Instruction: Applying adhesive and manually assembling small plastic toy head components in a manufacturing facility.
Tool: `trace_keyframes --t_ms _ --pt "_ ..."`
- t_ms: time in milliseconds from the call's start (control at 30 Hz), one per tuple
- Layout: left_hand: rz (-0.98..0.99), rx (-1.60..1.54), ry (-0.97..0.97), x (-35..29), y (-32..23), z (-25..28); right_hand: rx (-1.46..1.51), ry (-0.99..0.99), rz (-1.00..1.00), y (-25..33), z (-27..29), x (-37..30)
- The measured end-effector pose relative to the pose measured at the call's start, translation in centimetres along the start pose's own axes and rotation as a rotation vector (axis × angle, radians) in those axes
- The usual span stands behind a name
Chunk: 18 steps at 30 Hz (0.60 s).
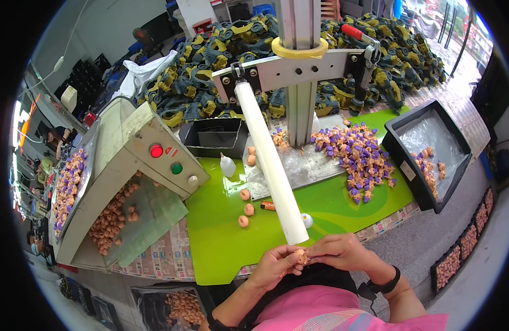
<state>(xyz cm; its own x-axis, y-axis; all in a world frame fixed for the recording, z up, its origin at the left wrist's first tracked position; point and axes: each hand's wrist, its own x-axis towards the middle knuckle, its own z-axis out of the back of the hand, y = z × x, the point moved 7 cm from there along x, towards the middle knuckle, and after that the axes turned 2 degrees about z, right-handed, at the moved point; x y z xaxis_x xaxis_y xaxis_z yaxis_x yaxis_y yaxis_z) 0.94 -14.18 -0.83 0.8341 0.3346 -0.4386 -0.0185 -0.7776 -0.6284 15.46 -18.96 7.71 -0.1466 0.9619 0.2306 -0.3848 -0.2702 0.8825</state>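
Left grip (277,267) and right grip (338,252) narrowly pinch one peach piece (302,257)

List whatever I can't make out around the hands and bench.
All in the head view:
Peach part: full shape, partly covered by the left hand.
Right hand: whether it grips a separate piece, blocked by its own fingers.
Machine: deeper inside, hidden by its housing.
Lower black crate: near end, cut off by the bottom edge.
Background person: hand details, too small.
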Motion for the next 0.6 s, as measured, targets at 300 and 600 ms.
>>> trace_keyframes --t_ms 300,600 --pt "-0.022 -0.099 -0.001 -0.8 -1.0 0.0 -0.246 -0.036 0.227 3.0 2.8 4.9" --pt "-0.069 -0.201 -0.052 -2.0 -1.8 1.6 -0.329 -0.470 0.929 17.4 9.9 17.9"
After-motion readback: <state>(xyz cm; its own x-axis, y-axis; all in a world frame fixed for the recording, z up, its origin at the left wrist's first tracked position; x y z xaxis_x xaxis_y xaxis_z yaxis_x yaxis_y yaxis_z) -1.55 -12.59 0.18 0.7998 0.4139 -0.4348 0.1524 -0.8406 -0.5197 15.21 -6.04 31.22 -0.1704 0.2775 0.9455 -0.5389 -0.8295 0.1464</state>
